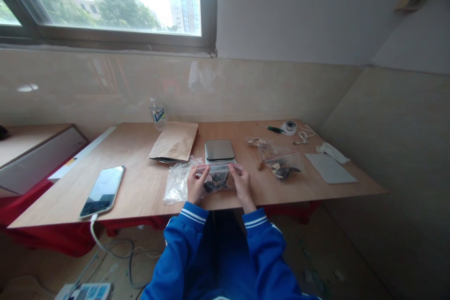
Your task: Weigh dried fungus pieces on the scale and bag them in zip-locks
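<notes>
In the head view, a transparent bag (218, 181) with a red strip is held over the near part of the table (144, 187), in front of the person's body. Its long axis runs left to right, nearly parallel to the table's near edge; the red strip lies along the upper side, facing the silver scale (220, 150), and the filled part sags toward the person. The left hand (197, 182) pinches the left end of the strip and the right hand (241, 182) the right end, both thumbs on the near side.

The other fingers are largely hidden behind the bag, and so are its upper corners. Dark pieces show through the plastic, but what they are is hard to make out. The strip covers the scale's near side, and whether bag and scale touch cannot be told. The sleeves (190, 234) are cut off by the bottom of the picture.

The table's near edge passes beneath the wrists, just short of the bag's lower side. To the left, crumpled plastic bags (177, 183) lie right beside the left hand, with a brown paper pouch (177, 140) beyond. Bare wood spreads from there to the phone (103, 191). On the right, a narrower bare strip separates the right hand from the filled bags (281, 170).
</notes>
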{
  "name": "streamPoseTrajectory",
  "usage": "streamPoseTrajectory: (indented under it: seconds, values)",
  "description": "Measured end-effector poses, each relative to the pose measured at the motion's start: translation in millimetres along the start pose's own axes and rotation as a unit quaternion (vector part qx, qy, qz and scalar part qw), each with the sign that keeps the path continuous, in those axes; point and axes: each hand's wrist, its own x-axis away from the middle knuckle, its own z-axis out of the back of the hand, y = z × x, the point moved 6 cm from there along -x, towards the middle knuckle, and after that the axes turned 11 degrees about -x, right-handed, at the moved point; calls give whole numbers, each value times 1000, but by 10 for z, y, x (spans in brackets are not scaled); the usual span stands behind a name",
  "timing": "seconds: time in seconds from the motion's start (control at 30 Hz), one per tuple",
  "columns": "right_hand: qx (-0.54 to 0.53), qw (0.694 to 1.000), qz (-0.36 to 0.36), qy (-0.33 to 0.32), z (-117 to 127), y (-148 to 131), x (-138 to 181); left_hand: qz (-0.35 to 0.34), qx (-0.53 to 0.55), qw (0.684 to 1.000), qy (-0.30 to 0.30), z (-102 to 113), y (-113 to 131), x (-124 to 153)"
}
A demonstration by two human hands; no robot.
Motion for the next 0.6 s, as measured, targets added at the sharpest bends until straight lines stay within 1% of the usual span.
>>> streamPoseTrajectory:
  seconds: [0.17,0.33,0.6]
  values:
    - [-35,998,-31,-37,-59,-31,30,39,31,998,-42,-52,-44,24]
    - [-23,994,-66,-80,-147,-29,65,51,12,998,-39,-50,-77,28]
    - [19,996,-50,-78,-141,-45,59,58,21,997,-50,-58,-73,32]
